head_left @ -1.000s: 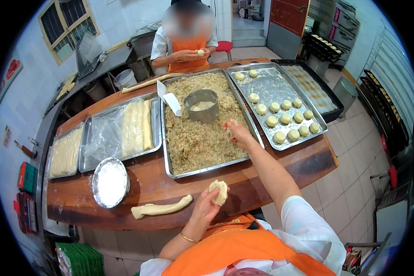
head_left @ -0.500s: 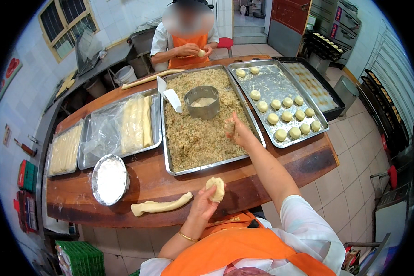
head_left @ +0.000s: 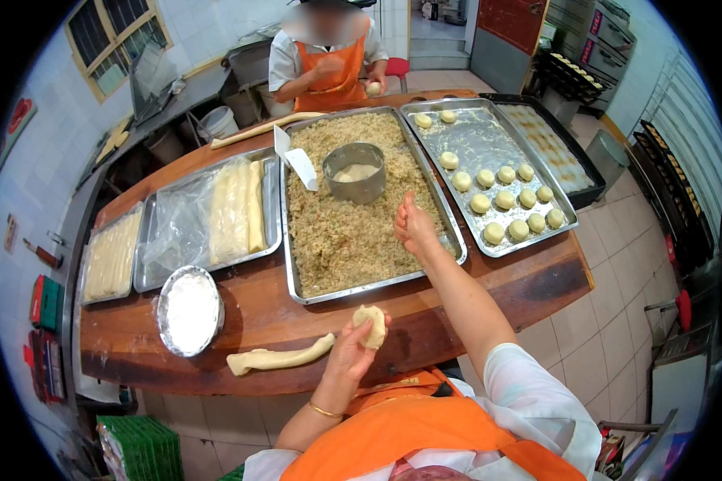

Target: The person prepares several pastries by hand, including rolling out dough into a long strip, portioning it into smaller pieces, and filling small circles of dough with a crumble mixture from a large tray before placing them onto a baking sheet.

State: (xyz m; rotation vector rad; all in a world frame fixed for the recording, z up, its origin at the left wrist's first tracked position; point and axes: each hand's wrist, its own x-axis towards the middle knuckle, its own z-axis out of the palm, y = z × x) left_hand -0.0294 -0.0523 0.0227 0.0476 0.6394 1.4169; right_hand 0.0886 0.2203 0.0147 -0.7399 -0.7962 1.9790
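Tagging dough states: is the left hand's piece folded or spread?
Spread: the dough is a flat round, its broad face showing above the left hand.

At twelve o'clock the co-worker's head (head_left: 326, 22) is blurred and cut by the upper edge. Whether the right hand (head_left: 415, 224) holds anything cannot be told. Toward six o'clock, the left hand (head_left: 351, 350) covers part of a dough round (head_left: 374, 322); the lower edge crops the orange apron (head_left: 433, 433).

Green crate (head_left: 143, 450) placed off bench's (head_left: 257, 309) near left corner; white bucket (head_left: 220, 124) and red stool (head_left: 397, 66) set beyond far edge.
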